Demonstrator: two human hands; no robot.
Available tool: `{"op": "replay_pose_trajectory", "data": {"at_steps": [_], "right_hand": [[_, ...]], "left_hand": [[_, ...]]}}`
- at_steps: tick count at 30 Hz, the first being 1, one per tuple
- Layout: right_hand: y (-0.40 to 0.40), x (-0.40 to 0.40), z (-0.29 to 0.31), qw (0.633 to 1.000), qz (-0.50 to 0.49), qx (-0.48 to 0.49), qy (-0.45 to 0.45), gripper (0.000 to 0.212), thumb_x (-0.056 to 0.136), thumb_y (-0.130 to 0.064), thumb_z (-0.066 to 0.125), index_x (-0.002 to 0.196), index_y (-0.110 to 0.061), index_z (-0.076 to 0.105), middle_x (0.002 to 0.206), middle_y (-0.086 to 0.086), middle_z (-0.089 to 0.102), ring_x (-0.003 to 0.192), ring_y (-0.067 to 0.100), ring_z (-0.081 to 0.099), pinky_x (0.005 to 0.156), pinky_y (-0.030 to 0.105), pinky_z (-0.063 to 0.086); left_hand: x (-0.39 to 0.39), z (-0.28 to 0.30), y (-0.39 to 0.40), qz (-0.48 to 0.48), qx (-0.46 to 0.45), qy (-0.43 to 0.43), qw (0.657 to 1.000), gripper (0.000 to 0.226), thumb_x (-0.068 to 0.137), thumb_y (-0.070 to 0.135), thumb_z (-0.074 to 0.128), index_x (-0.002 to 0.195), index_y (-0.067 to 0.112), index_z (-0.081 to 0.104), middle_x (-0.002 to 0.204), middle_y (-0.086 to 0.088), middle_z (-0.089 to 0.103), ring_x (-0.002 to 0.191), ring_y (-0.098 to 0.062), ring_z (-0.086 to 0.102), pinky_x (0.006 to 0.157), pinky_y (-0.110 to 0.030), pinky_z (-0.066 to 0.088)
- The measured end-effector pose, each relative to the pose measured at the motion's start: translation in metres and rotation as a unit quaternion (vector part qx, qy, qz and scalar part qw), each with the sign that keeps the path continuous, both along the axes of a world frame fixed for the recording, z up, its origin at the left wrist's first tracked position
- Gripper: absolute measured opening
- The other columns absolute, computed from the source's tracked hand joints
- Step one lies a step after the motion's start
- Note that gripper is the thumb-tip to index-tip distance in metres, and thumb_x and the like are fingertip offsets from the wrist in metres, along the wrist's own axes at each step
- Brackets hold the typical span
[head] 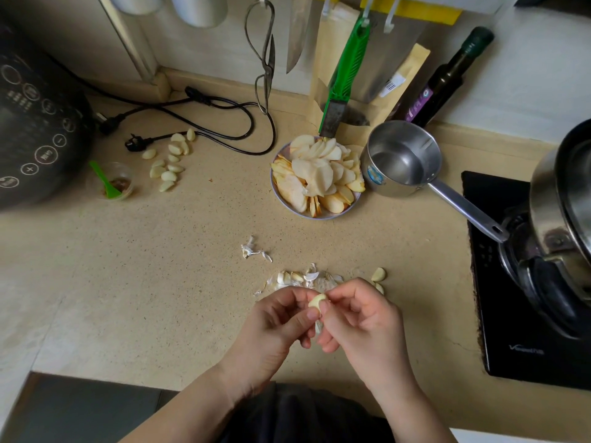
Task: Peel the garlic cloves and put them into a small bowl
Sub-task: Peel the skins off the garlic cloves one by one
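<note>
A pale garlic clove [316, 301] is pinched between the fingertips of my left hand [278, 321] and my right hand [361, 318], just above the beige counter [160, 266]. Behind my hands lie unpeeled cloves and papery skins [300, 278]. More skin scraps [252, 250] lie a little farther back. Two peeled cloves [379, 276] rest to the right of my right hand. A group of several peeled cloves [169, 161] lies far left on the counter. A small clear cup [115, 182] with a green spoon stands beside them.
A plate of sliced fruit [316, 177] sits in the middle back, a steel saucepan [403, 158] to its right. A black stove [524, 282] with a pot is at right, a dark cooker [35, 129] at left. Cables, scissors, knives and a bottle line the wall.
</note>
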State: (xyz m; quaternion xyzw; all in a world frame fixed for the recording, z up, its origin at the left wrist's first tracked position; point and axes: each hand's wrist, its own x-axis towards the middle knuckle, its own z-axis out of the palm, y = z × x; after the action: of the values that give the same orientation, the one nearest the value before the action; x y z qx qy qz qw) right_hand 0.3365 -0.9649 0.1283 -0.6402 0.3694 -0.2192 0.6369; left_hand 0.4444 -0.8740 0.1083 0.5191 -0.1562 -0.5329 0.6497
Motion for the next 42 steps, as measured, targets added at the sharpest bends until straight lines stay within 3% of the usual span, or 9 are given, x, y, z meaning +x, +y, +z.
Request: {"op": "replay_pose_trajectory", "data": {"at_steps": [2,9,12,15,23,26,30,37,42], "right_hand": [[-0.0006,-0.0003,-0.0006,1.000,-0.006,-0.025,0.012,0.007,0.081,-0.013,0.064,0.077,-0.020,0.063,0.054,0.006,0.065,0.041,0.018,0.061,0.041,0.026,0.049],[-0.0015,-0.0010,0.0018,1.000,-0.012,-0.014,0.001,0.016,0.079,-0.004,0.055,0.075,-0.015,0.066,0.055,0.010,0.065,0.044,0.022,0.062,0.042,0.027,0.050],[-0.0001,-0.0004,0.0016,1.000,-0.012,-0.012,0.011,0.007,0.080,-0.011,0.062,0.076,-0.016,0.065,0.057,0.009,0.067,0.043,0.021,0.062,0.042,0.027,0.050],[-0.0012,-0.0014,0.0012,1.000,-0.008,-0.011,0.016,0.017,0.081,-0.004,0.060,0.073,-0.018,0.066,0.055,0.005,0.067,0.043,0.019,0.062,0.042,0.026,0.051],[-0.0009,-0.0022,0.0004,1.000,0.001,0.007,0.016,0.013,0.080,-0.001,0.059,0.078,-0.011,0.066,0.057,0.006,0.067,0.045,0.021,0.064,0.044,0.026,0.052],[-0.0023,-0.0023,0.0002,1.000,-0.005,0.018,0.008,0.020,0.077,-0.003,0.054,0.075,-0.018,0.067,0.060,0.007,0.068,0.045,0.022,0.064,0.043,0.028,0.052],[-0.0018,-0.0037,-0.0005,1.000,-0.009,0.022,-0.009,0.011,0.081,-0.008,0.060,0.078,-0.016,0.066,0.061,0.009,0.068,0.044,0.023,0.064,0.041,0.027,0.051],[-0.0024,-0.0043,-0.0033,0.998,-0.030,0.061,-0.015,0.019,0.079,-0.003,0.056,0.078,-0.018,0.068,0.064,0.013,0.067,0.045,0.020,0.063,0.043,0.025,0.050],[-0.0008,-0.0048,0.0010,0.998,-0.042,0.036,-0.023,0.028,0.086,0.006,0.061,0.082,-0.020,0.071,0.065,0.010,0.070,0.050,0.018,0.067,0.047,0.022,0.051]], "left_hand": [[-0.0001,0.0011,-0.0005,0.009,-0.006,-0.038,0.999,0.019,0.082,0.012,0.068,0.093,-0.003,0.066,0.070,-0.007,0.061,0.058,-0.011,0.053,0.053,-0.022,0.045],[-0.0012,0.0029,-0.0011,0.041,-0.016,-0.044,0.998,0.018,0.076,0.009,0.066,0.089,-0.004,0.068,0.065,-0.002,0.068,0.053,-0.011,0.058,0.052,-0.021,0.049],[-0.0019,0.0027,0.0000,0.046,-0.010,-0.106,0.993,0.011,0.078,0.011,0.067,0.087,0.004,0.070,0.065,-0.003,0.066,0.054,-0.013,0.058,0.052,-0.023,0.049],[-0.0017,0.0029,0.0005,0.047,-0.006,-0.164,0.985,0.006,0.081,0.014,0.068,0.085,0.014,0.072,0.068,-0.004,0.066,0.054,-0.015,0.059,0.053,-0.024,0.050],[-0.0028,0.0028,-0.0002,0.061,0.022,-0.249,0.966,0.016,0.079,0.017,0.069,0.080,0.033,0.071,0.071,-0.001,0.064,0.054,-0.018,0.062,0.051,-0.025,0.051],[-0.0040,0.0040,-0.0001,0.060,0.018,-0.232,0.971,0.007,0.079,0.022,0.070,0.082,0.027,0.072,0.071,-0.003,0.066,0.054,-0.018,0.062,0.052,-0.025,0.051],[-0.0050,0.0031,-0.0009,0.054,0.017,-0.199,0.978,0.011,0.077,0.018,0.067,0.084,0.009,0.070,0.067,-0.004,0.067,0.052,-0.018,0.061,0.052,-0.025,0.050],[-0.0051,0.0016,-0.0011,0.058,0.014,-0.011,0.998,0.015,0.075,0.014,0.067,0.084,0.002,0.070,0.060,-0.005,0.064,0.052,-0.012,0.059,0.051,-0.021,0.049],[-0.0062,0.0027,-0.0036,0.088,0.007,-0.042,0.995,0.017,0.077,0.010,0.064,0.088,-0.004,0.065,0.062,-0.005,0.065,0.055,-0.013,0.060,0.054,-0.021,0.051]]}}
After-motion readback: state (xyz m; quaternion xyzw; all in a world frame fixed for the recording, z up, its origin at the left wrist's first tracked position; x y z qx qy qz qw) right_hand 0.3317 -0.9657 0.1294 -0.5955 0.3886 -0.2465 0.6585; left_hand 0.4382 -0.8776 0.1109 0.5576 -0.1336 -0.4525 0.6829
